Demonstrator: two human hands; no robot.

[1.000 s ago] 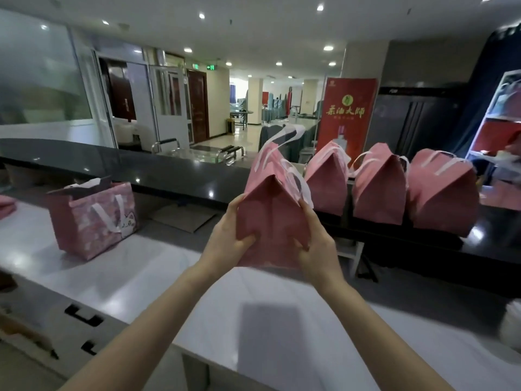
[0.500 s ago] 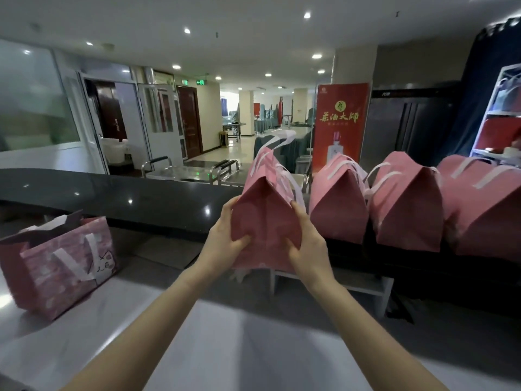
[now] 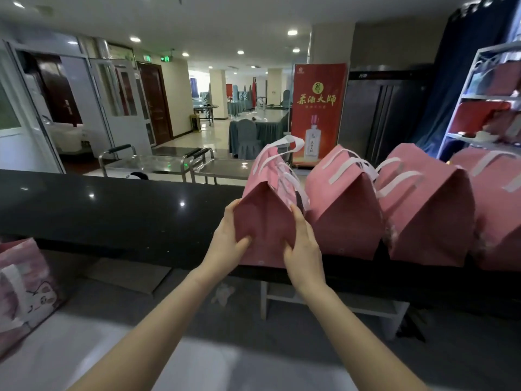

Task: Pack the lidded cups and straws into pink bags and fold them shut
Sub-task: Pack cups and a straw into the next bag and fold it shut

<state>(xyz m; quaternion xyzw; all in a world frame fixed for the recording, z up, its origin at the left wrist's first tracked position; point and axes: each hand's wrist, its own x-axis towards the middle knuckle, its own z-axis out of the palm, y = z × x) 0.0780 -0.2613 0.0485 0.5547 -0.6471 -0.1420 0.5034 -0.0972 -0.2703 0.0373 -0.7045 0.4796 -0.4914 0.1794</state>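
A folded pink bag (image 3: 267,218) with white handles rests its base on the black counter ledge (image 3: 118,213), held between both hands. My left hand (image 3: 228,244) grips its left side and my right hand (image 3: 303,246) grips its right side. It stands just left of three other folded pink bags: one (image 3: 344,210) right beside it, a second (image 3: 425,210), and a third (image 3: 499,204) cut off by the frame's right edge. An open pink bag with a cat print (image 3: 19,289) stands at the far left on the white table (image 3: 84,356). Cups and straws are hidden.
A red banner stand (image 3: 318,108) rises behind the ledge. Steel carts (image 3: 158,165) sit beyond the counter. A white shelf unit (image 3: 490,103) with red boxes fills the right edge. A small white bench (image 3: 332,303) stands under the ledge.
Both hands carried the folded bag forward from above the white table onto the black ledge, beside the row of bags. The view moved closer to the counter.
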